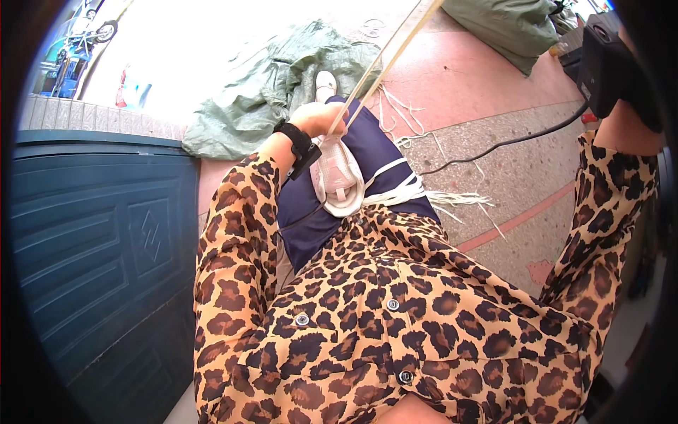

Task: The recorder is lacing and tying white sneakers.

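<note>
A white and pink shoe [339, 180] rests on a dark navy cloth [300, 219] over my lap, its opening facing me. My left hand [319, 118] is closed round the toe end of the shoe, most of its fingers hidden. From beside that hand two strands of a pale shoelace [393, 61] run taut up and to the right, out of the picture. At the upper right my right forearm [613, 131] is raised, a black device strapped at the wrist; the hand itself lies outside the view. A bundle of white laces [402, 191] lies across my lap, right of the shoe.
A blue-green panelled door [106, 233] stands close on my left. A green sheet [282, 85] lies ahead, and a green sack [505, 28] sits at the upper right. A black cable [508, 141] hangs from the wrist device. Loose white strands [406, 116] trail on the floor.
</note>
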A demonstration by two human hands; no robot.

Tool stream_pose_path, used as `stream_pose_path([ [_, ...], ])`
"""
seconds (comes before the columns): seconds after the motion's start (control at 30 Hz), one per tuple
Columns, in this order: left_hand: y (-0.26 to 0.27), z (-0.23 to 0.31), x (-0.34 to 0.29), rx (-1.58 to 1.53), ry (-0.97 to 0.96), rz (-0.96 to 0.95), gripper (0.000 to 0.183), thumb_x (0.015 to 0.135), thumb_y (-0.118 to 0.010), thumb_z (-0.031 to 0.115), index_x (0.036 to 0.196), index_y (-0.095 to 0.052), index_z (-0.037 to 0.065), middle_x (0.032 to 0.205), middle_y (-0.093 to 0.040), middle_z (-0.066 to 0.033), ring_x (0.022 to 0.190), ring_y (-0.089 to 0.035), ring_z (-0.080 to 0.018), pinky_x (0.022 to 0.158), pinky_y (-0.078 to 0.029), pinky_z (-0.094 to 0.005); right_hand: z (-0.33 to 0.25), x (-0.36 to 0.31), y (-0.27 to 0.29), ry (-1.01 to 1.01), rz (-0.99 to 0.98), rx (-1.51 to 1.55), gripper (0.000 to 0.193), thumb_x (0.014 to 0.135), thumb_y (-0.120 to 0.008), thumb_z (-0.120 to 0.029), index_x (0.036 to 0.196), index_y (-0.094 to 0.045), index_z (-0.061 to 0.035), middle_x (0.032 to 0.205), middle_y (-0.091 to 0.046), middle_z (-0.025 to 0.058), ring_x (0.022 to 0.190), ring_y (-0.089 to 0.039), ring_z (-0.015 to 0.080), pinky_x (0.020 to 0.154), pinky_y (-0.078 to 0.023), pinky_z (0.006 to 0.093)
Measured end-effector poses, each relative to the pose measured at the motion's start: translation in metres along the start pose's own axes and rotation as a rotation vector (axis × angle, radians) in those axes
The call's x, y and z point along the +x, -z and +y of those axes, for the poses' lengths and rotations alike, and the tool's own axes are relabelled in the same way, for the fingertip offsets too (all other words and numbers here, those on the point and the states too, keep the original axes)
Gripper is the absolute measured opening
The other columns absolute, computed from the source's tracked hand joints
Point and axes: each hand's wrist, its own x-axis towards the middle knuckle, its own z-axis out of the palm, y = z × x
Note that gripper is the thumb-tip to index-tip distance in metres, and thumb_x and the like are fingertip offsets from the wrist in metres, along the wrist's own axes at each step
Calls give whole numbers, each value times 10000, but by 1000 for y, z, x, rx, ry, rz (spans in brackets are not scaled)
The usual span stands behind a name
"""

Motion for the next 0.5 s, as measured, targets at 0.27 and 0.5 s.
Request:
stream_pose_path([
  [0.27, 0, 7, 1, 145, 13, 43, 353, 731, -606, 222, 1004, -554, 4, 734, -611, -97, 620, -593, -237, 566, -469, -336, 0, 3, 5, -24, 3, -7, 176, 880, -482, -149, 933, -556, 2, 787, -578, 33, 721, -542, 109, 692, -423, 225],
  [0.5, -5, -24, -15, -889, 139, 120, 335, 821, -528, 70, 1132, -445, -23, 825, -573, -81, 689, -549, -119, 517, -454, -225, -1, 9, 5, -29, 1, -4, 183, 879, -485, -154, 941, -553, 4, 808, -573, 33, 728, -538, 110, 690, -423, 223],
])
